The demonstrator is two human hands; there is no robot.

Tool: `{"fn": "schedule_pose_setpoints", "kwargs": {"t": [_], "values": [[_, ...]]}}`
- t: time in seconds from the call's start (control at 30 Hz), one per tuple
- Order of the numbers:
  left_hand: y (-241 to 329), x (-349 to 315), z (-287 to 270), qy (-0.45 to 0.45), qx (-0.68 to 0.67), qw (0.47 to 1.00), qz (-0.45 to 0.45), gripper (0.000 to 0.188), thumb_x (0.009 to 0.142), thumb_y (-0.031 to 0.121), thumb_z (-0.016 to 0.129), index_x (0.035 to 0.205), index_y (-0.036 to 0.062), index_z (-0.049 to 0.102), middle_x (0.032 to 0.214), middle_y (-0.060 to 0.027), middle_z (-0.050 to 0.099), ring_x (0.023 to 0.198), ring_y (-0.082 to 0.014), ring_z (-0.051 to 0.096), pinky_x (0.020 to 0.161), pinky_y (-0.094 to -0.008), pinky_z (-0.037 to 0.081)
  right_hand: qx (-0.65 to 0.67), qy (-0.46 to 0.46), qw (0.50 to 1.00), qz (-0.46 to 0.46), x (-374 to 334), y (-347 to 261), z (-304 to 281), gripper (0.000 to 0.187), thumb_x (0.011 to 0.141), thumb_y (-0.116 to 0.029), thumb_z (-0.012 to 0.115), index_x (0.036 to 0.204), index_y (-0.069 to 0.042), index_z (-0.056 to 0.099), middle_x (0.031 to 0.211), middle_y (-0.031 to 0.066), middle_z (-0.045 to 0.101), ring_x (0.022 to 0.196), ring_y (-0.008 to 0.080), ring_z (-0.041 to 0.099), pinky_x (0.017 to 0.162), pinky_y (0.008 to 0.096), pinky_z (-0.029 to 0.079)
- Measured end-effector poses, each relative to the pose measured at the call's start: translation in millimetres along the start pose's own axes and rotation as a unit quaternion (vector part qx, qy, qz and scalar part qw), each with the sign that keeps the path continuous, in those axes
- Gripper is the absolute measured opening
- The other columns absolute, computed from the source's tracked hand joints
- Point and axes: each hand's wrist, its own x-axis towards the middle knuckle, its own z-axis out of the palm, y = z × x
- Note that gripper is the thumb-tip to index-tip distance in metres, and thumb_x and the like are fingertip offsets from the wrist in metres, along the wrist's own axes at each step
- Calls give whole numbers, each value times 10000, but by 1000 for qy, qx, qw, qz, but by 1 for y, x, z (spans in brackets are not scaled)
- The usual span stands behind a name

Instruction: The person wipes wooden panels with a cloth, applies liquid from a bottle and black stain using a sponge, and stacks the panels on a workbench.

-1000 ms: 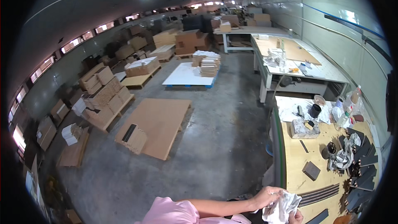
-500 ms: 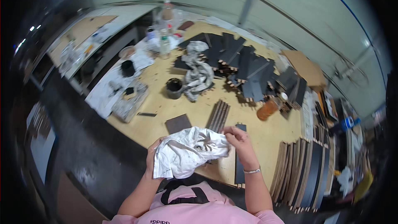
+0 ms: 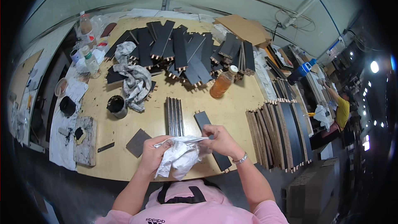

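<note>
A crumpled white cloth (image 3: pixel 180 159) hangs between my two hands above the table's near edge. My left hand (image 3: pixel 151 154) grips its left side, thumb on top. At the upper right corner, my right hand (image 3: pixel 222 142) pinches the cloth's edge, which is pulled taut between the hands. Partly behind my right hand lies a narrow dark board (image 3: pixel 221 162) with wooden dowels at its ends. Just beyond the cloth is a row of dark strips (image 3: pixel 174 116) set side by side. A dark square sheet (image 3: pixel 139 142) rests left of them.
Dark dowelled boards (image 3: pixel 180 52) are heaped at the back. Nearer stand a bottle of amber liquid (image 3: pixel 222 85) and a black-stained cup (image 3: pixel 117 108), beside a stained rag (image 3: pixel 137 83). More boards (image 3: pixel 286 135) stand stacked at right. Another person (image 3: pixel 342 112) is at far right.
My view has swung to the right, so the table contents appear further left. The cloth has gone from spread out to more bunched, its top edge now stretched between both hands.
</note>
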Motion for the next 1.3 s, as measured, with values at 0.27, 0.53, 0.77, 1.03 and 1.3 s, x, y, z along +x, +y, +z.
{"fn": "schedule_pose_setpoints", "kwargs": {"t": [0.27, 0.53, 0.77, 1.03, 1.3], "values": [[41, -8, 53, -326, 416, 848, 36, 276, 831, 91, 874, 1103, 42, 862, 1065, -123, 841, 1031, -298, 798, 936, -380, 616, 145, 240, 954, -107, 5, 7, -79, 220, 912, 87, 612, 1100, 3, 692, 1005, 22, 698, 908, 105, 670, 829, 267, 552], [1, 84, 121, -198, 237, 949, 66, 929, 889, 161, 936, 1658, -11, 443, 1252, -131, 774, 1151, -201, 723, 1047, -363, 562, 471, -21, 876, -100, 24, 9, -94, 224, 937, 12, 743, 1152, -11, 680, 1072, 64, 727, 964, 146, 726, 896, 310, 598], [-38, 53, 111, 3, -46, 996, -70, 331, 999, -63, 718, 1330, -68, 705, 1203, -113, 797, 1055, -184, 775, 972, -366, 623, 299, 296, 907, 10, 111, 143, -147, 627, 913, -99, 838, 1461, -5, 548, 1259, 112, 638, 1095, 236, 684, 988, 412, 590], [-27, 50, 118, 61, -93, 984, -138, 474, 1056, -45, 646, 1517, -68, 539, 1344, -140, 730, 1187, -208, 745, 1020, -396, 619, 173, 329, 925, -80, 246, 211, -172, 1215, 725, -195, 1011, 1707, -12, 321, 1608, 208, 512, 1490, 335, 528, 1242, 423, 462], [-32, 102, 93, 111, -71, 990, -45, 672, 987, -126, 543, 1641, -2, 448, 1451, -160, 676, 1295, -255, 710, 1110, -430, 589, 130, 223, 964, -58, 142, 143, -158, 1009, 688, -279, 983, 1560, -21, 547, 1409, 189, 698, 1319, 340, 686, 1171, 420, 532]]}}
